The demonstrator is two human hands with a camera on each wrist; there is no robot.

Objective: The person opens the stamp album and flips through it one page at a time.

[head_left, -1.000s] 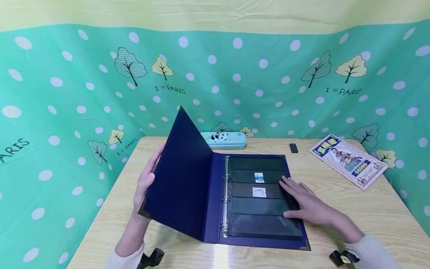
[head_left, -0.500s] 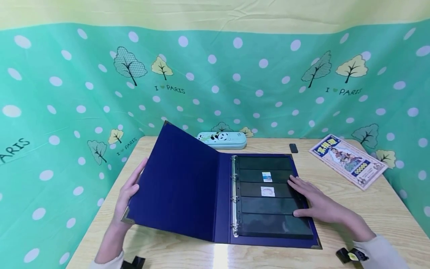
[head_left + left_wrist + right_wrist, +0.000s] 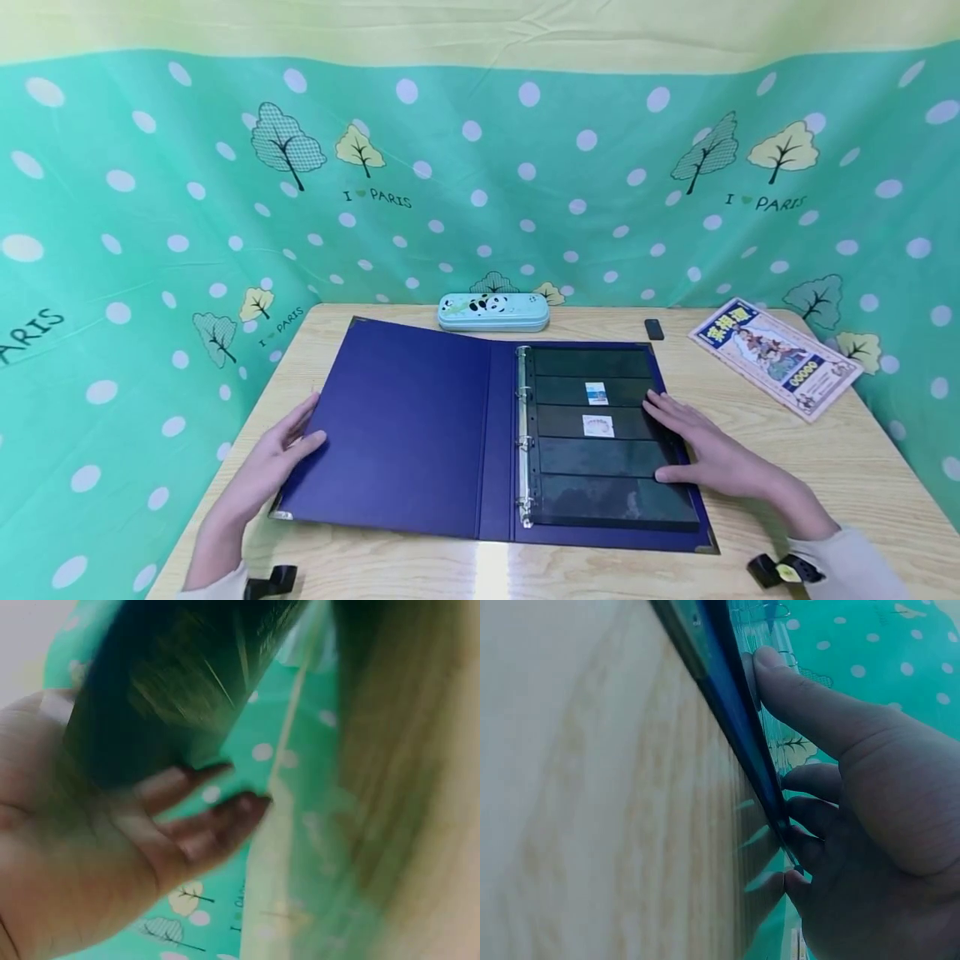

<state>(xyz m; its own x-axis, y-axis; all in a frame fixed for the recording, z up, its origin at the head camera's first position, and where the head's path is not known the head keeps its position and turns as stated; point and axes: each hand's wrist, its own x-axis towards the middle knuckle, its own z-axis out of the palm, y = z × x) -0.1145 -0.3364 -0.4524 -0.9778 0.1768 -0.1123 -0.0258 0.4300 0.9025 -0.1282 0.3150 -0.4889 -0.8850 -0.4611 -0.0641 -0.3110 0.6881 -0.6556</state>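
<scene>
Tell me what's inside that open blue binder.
Metal rings hold a black pocket page showing two stamp-like pieces. The right hand covers part of its edge; anything beneath is hidden.
</scene>
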